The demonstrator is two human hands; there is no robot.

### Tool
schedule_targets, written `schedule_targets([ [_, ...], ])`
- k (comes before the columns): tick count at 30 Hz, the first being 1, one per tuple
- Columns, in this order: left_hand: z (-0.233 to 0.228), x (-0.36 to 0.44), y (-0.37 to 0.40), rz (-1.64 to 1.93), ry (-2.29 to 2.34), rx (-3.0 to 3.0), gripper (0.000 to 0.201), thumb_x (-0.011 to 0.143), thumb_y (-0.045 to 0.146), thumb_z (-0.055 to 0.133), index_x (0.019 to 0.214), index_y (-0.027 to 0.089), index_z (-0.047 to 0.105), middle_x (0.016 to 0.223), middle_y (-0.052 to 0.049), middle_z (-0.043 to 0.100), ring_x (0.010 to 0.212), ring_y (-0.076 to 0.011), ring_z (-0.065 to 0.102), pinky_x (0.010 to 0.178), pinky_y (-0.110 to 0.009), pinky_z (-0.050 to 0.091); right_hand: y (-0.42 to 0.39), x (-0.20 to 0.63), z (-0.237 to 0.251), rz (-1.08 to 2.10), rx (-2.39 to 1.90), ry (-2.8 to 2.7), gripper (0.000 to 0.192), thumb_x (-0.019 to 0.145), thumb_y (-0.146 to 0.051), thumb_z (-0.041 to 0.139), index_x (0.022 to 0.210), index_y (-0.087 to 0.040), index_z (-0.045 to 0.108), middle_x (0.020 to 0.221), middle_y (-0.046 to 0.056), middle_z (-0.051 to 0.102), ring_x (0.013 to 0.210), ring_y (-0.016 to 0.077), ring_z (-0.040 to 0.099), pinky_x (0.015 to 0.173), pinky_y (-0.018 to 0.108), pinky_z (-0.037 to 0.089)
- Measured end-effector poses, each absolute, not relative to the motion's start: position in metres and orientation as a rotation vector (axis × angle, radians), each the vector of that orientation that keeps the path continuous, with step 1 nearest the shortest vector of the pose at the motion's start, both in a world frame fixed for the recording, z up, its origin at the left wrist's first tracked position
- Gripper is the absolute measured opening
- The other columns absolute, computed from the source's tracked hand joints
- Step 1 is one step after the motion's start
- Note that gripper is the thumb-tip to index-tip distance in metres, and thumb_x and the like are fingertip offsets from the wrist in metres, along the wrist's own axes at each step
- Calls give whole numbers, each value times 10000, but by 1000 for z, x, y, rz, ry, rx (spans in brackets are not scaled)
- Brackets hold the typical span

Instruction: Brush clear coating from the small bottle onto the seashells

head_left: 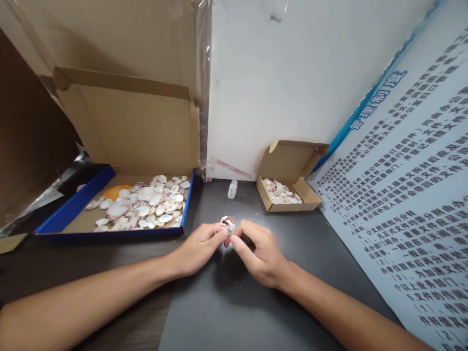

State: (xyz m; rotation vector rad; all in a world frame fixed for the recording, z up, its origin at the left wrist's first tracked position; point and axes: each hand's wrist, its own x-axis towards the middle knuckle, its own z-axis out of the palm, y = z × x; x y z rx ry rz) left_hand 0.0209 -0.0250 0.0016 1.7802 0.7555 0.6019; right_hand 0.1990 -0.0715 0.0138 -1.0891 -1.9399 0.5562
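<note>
My left hand pinches a small white shell with dark reddish marks over the dark grey mat. My right hand meets it from the right, fingers closed on a thin dark tool whose tip is at the shell. A large blue-edged cardboard box to the left holds several white and pinkish shells. A small cardboard box at the back right holds several more shells. A small clear bottle stands between the two boxes.
A white wall panel rises behind the mat. A large printed poster with blue and black text lies along the right side. Brown cardboard and clear plastic stand at the back left.
</note>
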Motion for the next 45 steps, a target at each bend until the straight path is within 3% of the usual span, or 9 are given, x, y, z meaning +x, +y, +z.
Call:
schedule_targets([
  [11, -2, 21, -24, 592, 860, 1756, 326, 908, 372, 380, 666, 173, 468, 603, 43, 374, 596, -117, 352, 586, -241, 307, -65, 203, 6, 221, -1123, -1973, 233, 897, -200, 473, 668, -204, 428, 602, -34, 448, 538, 104, 412, 554, 242, 321],
  [20, -3, 21, -23, 623, 850, 1749, 351, 920, 398, 381, 673, 171, 483, 604, 37, 391, 615, -122, 372, 592, -231, 330, -71, 199, 10, 155, -1147, -2043, 190, 887, -193, 473, 699, -201, 451, 635, -20, 495, 551, 108, 435, 565, 242, 325],
  [25, -3, 20, -24, 665, 820, 1796, 361, 914, 414, 383, 681, 165, 500, 680, 9, 494, 690, -138, 439, 667, -242, 376, -70, 200, 12, 98, -1062, -2144, 177, 866, -184, 482, 692, -203, 454, 637, -15, 508, 555, 114, 439, 567, 249, 322],
  [30, -4, 21, -24, 632, 851, 1831, 377, 910, 436, 384, 652, 171, 458, 637, 27, 437, 646, -126, 402, 619, -240, 348, -72, 200, 16, 77, -1024, -2096, 189, 847, -165, 494, 671, -203, 438, 606, -28, 472, 530, 105, 406, 548, 251, 310],
  [45, -4, 21, -25, 591, 763, 1882, 383, 944, 448, 336, 717, 167, 462, 725, 4, 492, 704, -140, 423, 680, -260, 390, -68, 203, 18, 30, -1076, -2080, 229, 828, -149, 490, 627, -205, 397, 566, -28, 451, 511, 102, 390, 533, 251, 284],
])
